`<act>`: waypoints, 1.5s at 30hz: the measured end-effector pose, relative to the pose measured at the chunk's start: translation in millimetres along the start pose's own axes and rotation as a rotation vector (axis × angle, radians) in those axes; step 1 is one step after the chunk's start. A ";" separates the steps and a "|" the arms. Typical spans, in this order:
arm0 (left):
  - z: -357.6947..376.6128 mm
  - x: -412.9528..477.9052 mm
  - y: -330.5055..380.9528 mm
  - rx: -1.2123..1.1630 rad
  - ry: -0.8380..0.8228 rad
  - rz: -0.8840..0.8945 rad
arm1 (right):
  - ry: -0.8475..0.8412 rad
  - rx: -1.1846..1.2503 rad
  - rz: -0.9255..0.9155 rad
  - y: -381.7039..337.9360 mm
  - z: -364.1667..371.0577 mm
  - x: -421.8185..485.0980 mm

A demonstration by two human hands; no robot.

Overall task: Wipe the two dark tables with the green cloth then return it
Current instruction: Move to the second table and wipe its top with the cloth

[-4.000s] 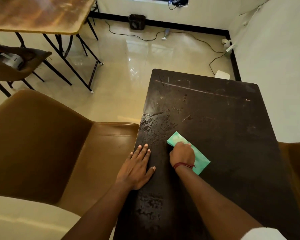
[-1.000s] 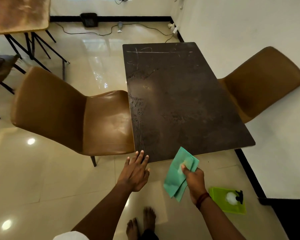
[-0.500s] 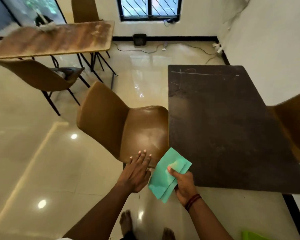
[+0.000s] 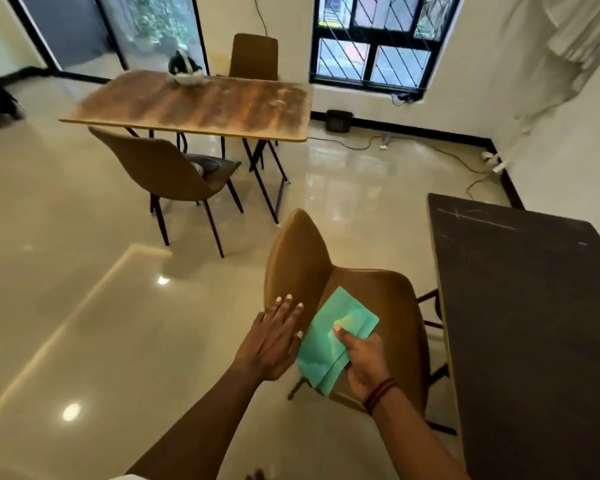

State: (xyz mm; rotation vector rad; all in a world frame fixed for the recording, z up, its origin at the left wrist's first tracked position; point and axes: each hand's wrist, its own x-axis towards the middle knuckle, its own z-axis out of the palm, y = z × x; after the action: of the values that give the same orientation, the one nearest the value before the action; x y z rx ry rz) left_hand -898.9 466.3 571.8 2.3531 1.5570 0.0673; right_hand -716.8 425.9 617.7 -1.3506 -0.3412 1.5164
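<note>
Here | right hand pinches folded soft green cloth, thumb on top | left hand flat, fingers straight, holding nothing | matte scratched dark table right.

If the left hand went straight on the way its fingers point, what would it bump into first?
Most likely the backrest of the nearest brown chair; the left hand points its straight fingers at the backrest's near edge, though depth is hard to judge.

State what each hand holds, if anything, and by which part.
The right hand pinches the folded green cloth along its right-hand edge, thumb on top. The left hand holds nothing; its fingers are straight.
</note>
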 end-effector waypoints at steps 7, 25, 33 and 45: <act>-72.6 59.1 -92.4 0.013 0.030 -0.006 | 0.163 -0.064 -0.127 -32.2 89.1 56.8; -118.8 356.0 -110.3 0.194 -0.277 0.578 | 0.877 -0.003 -0.103 -83.5 135.3 267.0; -90.3 470.7 -51.1 0.204 -0.433 0.875 | 1.190 0.120 -0.097 -109.0 133.3 301.0; -118.4 591.1 -14.6 0.193 -0.520 1.391 | 1.645 0.363 -0.081 -170.0 185.4 339.9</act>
State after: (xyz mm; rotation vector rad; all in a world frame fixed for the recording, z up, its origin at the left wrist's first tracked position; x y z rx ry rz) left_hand -697.2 1033.9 600.5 2.7653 -0.4487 -0.3564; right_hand -736.7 848.3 615.9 -1.7581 0.8545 0.0345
